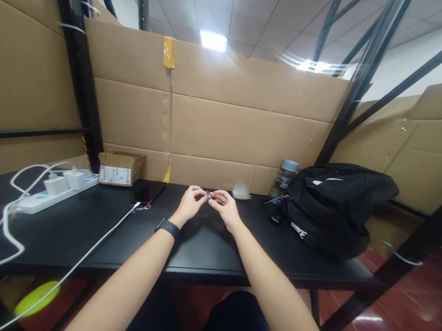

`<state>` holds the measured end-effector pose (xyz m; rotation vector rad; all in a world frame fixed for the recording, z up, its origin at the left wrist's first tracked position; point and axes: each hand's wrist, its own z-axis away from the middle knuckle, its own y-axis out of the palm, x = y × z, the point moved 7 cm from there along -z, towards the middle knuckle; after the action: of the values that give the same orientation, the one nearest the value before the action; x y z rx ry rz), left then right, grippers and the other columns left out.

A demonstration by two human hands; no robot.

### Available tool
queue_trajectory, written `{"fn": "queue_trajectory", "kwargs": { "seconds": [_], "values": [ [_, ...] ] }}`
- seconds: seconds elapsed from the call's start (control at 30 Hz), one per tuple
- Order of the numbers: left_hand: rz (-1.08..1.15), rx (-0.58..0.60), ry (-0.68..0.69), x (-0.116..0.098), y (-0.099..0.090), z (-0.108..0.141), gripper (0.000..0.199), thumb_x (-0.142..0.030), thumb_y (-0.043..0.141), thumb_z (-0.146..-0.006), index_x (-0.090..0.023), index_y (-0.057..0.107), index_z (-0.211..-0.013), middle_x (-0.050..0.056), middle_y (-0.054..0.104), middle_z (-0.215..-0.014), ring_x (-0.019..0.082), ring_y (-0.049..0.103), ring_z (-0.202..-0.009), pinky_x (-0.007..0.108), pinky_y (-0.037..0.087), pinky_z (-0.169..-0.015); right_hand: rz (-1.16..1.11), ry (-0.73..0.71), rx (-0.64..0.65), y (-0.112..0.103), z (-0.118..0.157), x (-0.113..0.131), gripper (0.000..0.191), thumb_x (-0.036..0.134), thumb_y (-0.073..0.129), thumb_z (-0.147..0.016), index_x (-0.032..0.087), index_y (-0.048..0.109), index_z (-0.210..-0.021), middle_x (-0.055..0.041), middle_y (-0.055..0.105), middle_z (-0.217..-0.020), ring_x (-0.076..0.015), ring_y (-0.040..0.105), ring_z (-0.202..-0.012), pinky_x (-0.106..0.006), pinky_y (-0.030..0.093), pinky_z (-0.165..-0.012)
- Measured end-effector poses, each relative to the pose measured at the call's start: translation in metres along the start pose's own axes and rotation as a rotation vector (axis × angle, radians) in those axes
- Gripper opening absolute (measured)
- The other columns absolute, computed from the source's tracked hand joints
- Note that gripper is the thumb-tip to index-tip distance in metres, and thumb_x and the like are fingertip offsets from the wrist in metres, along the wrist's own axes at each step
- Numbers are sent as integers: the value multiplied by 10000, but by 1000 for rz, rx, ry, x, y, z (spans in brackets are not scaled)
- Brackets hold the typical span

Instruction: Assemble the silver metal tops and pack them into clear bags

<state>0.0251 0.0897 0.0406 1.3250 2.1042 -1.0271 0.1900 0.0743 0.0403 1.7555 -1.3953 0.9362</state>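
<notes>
Both of my hands meet over the middle of the black table, their fingertips pinched on one small, dark, shiny object. It is too small and too covered by fingers to name. My left hand, with a black watch on its wrist, grips it from the left. From the other side my right hand holds it between thumb and fingers. Beyond the right hand, near the cardboard wall, lies a crumpled clear plastic item.
On the right stand a black backpack and a blue-lidded bottle. At the left are a white power strip with plugs, a small open cardboard box, a dark flat device and a white cable. Cardboard panels wall the back.
</notes>
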Motion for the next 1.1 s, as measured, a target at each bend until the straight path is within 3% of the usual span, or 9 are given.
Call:
{"fn": "queue_trajectory", "kwargs": {
  "seconds": [0.33,0.53,0.8,0.97,1.1],
  "values": [
    [-89,-17,62,-14,-1,4,117,-317,672,-863,-216,732,-859,57,594,-1033,201,613,-969,340,505,-917,-1,21,27,-1,1,1,458,349,894,-625,212,651,-988,-85,743,-1108,-175,669,-861,-366,534,-893],
    [-176,-86,120,-29,-8,8,80,-264,662,-856,-222,729,-841,54,590,-1044,218,601,-1006,364,495,-919,-77,70,32,4,3,-2,419,381,886,-639,219,665,-956,-61,749,-1072,-196,700,-948,-355,536,-910],
    [-302,-67,90,-41,-11,11,78,-306,714,-839,-251,767,-825,49,592,-1028,244,580,-1038,411,453,-941,97,203,40,-3,1,-14,353,542,688,-822,206,715,-926,-55,749,-962,-189,696,-869,-246,474,-628],
    [-286,52,87,-36,-3,11,141,-367,660,-888,-251,738,-868,39,620,-1028,226,595,-1007,394,447,-934,297,41,29,-9,-5,-11,196,389,697,-815,201,713,-867,-49,721,-920,-185,653,-839,-306,505,-754],
    [-248,96,40,-32,-1,12,369,-435,338,-1041,-279,669,-1082,47,643,-1151,232,584,-1127,423,425,-958,563,-127,27,-11,-7,-3,69,258,652,-821,204,682,-791,-54,658,-971,-191,621,-903,-334,498,-849]
  ]
}}
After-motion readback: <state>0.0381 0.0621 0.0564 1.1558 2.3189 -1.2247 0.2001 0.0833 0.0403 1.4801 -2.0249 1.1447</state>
